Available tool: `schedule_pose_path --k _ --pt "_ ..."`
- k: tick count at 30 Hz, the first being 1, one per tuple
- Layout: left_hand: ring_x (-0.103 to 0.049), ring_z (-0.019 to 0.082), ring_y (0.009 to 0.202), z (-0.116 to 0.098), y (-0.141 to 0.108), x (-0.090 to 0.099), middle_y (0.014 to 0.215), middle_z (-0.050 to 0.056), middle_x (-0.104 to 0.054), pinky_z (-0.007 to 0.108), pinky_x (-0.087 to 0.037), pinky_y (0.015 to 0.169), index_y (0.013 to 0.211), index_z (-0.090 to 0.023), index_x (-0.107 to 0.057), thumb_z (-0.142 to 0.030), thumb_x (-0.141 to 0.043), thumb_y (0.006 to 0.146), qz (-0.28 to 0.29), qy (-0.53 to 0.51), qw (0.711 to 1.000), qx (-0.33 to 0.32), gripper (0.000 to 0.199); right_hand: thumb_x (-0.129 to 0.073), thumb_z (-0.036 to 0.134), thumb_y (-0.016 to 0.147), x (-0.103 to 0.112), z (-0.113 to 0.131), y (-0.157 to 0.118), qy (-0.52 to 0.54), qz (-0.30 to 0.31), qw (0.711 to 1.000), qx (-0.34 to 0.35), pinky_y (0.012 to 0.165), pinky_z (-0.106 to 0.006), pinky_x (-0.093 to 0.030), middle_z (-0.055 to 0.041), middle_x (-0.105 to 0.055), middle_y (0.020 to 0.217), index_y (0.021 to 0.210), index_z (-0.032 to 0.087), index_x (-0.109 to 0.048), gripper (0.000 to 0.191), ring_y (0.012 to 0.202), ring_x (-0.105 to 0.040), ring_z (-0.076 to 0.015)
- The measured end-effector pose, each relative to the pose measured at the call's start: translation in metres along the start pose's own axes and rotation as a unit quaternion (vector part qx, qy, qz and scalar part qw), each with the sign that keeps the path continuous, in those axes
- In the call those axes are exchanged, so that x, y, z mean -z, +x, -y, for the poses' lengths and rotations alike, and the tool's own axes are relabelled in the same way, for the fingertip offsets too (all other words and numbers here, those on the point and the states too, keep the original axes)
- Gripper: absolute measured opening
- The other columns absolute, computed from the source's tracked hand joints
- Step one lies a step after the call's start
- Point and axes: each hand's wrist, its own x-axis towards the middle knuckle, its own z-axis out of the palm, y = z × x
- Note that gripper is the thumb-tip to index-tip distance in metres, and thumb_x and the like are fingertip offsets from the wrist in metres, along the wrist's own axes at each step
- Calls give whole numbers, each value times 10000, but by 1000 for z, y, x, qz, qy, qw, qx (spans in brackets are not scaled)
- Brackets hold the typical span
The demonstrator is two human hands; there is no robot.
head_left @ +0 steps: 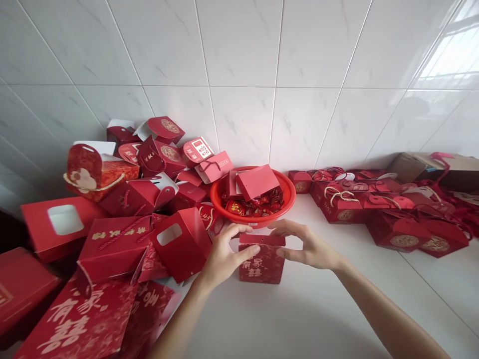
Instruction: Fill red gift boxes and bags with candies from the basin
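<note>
The box is standing just in front of the basket, with the left hand and right hand apart, each lightly pinching an upper side. Looks like light, stiffish card (probably a bit slick), so it'd crease easily. I'd grip the side edges gently.

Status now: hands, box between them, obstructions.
Left hand: thumb on front of box. Right hand: at its right edge. Box upright. Basket close behind.

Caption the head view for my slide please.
Left hand and right hand touch a red box before a red basket, with more boxes either side.
</note>
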Motion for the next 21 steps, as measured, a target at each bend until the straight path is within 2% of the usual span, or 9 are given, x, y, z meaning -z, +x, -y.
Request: schedule_pose_path --k 5,8,11,14,17,19,20,21 --pt "-654 238 1063 -3 7 -6 1051 50 -716 378 -511 979 980 -215 -676 -320 -718 793 27 -27 999 -22 219 -701 405 872 -1 -5 11 46 -19 998 -26 870 -393 -552 -42 -708 957 1152 234 -660 330 861 -657 -192" --pt "-648 226 1055 -3 11 -10 1051 41 -702 365 -508 983 1006 -217 -658 -322 -720 780 13 -64 998 -12 257 -679 435 884 -7 -12 16 105 -38 992 -53 790 -356 -552 -36 -700 899 1090 207 -662 308 781 -644 -173" --pt "-641 224 1045 0 13 -10 1038 39 -684 359 -506 980 1040 -214 -650 -344 -730 759 11 -72 997 -2 319 -661 434 895 -12 -14 15 99 -53 993 -39 754 -336 -546 -41 -709 891 1064 196 -665 292 775 -643 -175" --pt "-632 228 1045 4 12 -9 1027 40 -680 363 -504 980 1038 -220 -645 -351 -703 780 27 -61 998 -12 295 -637 423 911 -5 -13 17 53 -34 998 -1 760 -329 -547 -55 -731 942 1052 201 -683 267 822 -661 -187" --pt "-626 227 1051 5 10 -8 1046 38 -679 365 -498 991 1026 -226 -641 -331 -680 798 35 -59 997 -19 253 -568 384 952 22 -20 37 -30 -33 999 18 785 -338 -554 -64 -747 966 997 204 -707 232 877 -688 -205" --pt "-625 228 1058 3 9 -8 1059 41 -676 363 -499 991 1034 -226 -634 -322 -684 798 43 -62 997 -24 260 -567 279 939 43 -37 63 -143 -85 986 11 825 -357 -552 -70 -747 1002 967 201 -712 167 921 -691 -219" --pt "-626 228 1056 2 8 -8 1065 44 -676 361 -503 985 1046 -225 -632 -318 -690 794 52 -64 996 -28 275 -582 196 906 52 -48 78 -215 -89 972 -13 830 -364 -551 -70 -747 1005 945 203 -715 139 927 -692 -226" --pt "-629 226 1050 1 7 -8 1073 47 -676 356 -507 977 1066 -225 -632 -311 -699 789 65 -68 995 -34 297 -623 139 858 59 -60 92 -280 -60 957 -41 807 -364 -555 -61 -751 966 889 209 -719 123 888 -695 -228"
